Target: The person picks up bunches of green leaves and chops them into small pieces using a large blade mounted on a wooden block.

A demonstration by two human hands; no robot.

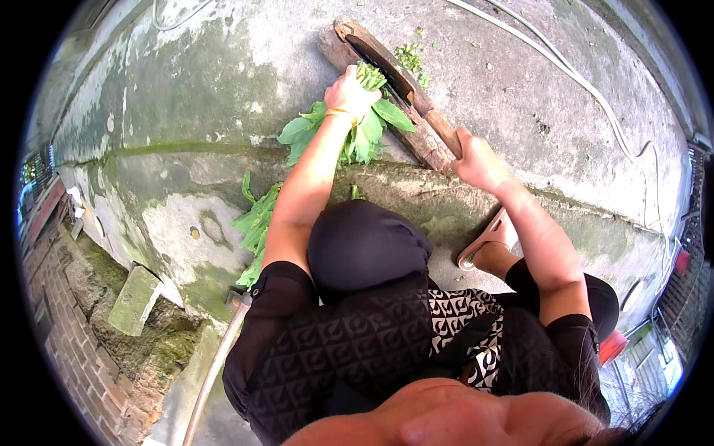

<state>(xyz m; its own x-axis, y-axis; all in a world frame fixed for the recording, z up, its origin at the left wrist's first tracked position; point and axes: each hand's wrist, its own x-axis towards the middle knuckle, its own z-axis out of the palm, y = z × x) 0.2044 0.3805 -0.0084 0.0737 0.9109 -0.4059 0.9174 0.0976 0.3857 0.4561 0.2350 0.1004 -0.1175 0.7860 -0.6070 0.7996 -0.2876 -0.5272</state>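
My left hand (349, 97) is closed around a bunch of leafy green stems (364, 141), whose broad leaves spill out below the fist. The cut-looking ends of the bunch rest on a weathered wooden plank (430, 147) lying on the concrete. In my right hand (480, 160) is the wooden handle of a long knife (381, 59) with a dark, worn blade. Its blade lies along the plank, just right of the bunch and close to my left fingers. Where exactly the edge meets the stems is hidden.
Small green scraps (409, 58) lie beyond the knife. More leafy stems (256, 227) sit left of my knee, near a long pole (216, 360). A pale hose (569, 68) runs across the concrete at right. A ledge with a loose block (135, 301) drops off at lower left.
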